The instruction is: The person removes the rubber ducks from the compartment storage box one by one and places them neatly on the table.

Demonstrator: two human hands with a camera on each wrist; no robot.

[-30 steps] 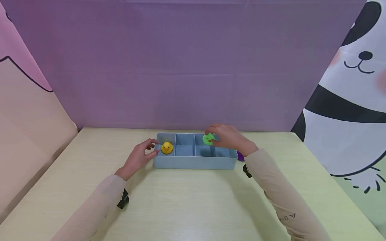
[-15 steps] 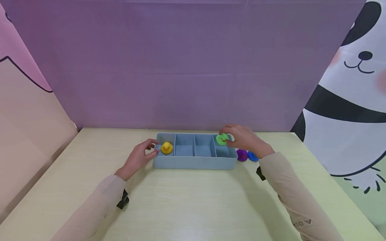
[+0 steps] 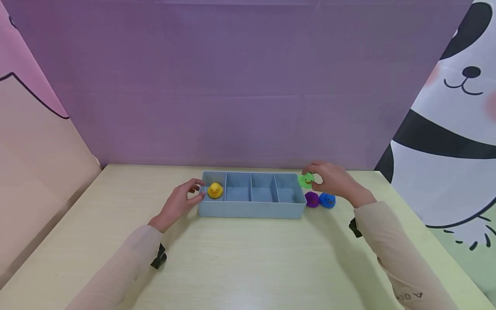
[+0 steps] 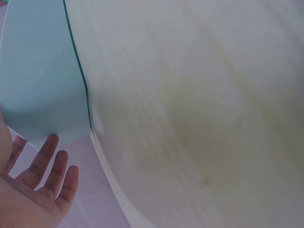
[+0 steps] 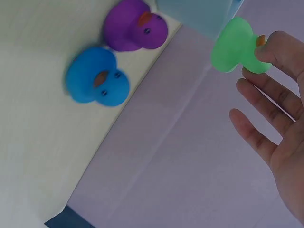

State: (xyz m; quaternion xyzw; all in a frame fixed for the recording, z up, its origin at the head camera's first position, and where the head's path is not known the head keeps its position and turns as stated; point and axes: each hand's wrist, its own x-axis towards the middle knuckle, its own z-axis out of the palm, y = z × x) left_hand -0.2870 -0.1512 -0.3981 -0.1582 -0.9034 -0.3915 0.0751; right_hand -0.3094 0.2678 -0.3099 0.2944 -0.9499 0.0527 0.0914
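Observation:
Between thumb and fingertips my right hand (image 3: 335, 181) pinches a green rubber duck (image 3: 305, 181), held in the air just beyond the right end of a blue-grey divided box (image 3: 249, 209). The right wrist view shows the duck (image 5: 232, 46) by its head end, with the other fingers spread loosely. Below that hand, a purple rubber duck (image 3: 311, 199) and a blue rubber duck (image 3: 327, 200) sit side by side on the table. A yellow rubber duck (image 3: 215, 190) sits in the box's leftmost compartment. My left hand (image 3: 178, 206) rests its extended fingertips at the box's left end.
The pale wooden table (image 3: 248, 258) backs onto a purple cloth wall (image 3: 248, 86), close behind the box. A panda-print panel (image 3: 453, 172) stands along the right side, and a beige and pink panel (image 3: 35, 172) along the left.
My right hand has carried the green rubber duck rightward from over the box's third compartment to past its right end, uncovering the purple and blue ducks. My left hand stays put.

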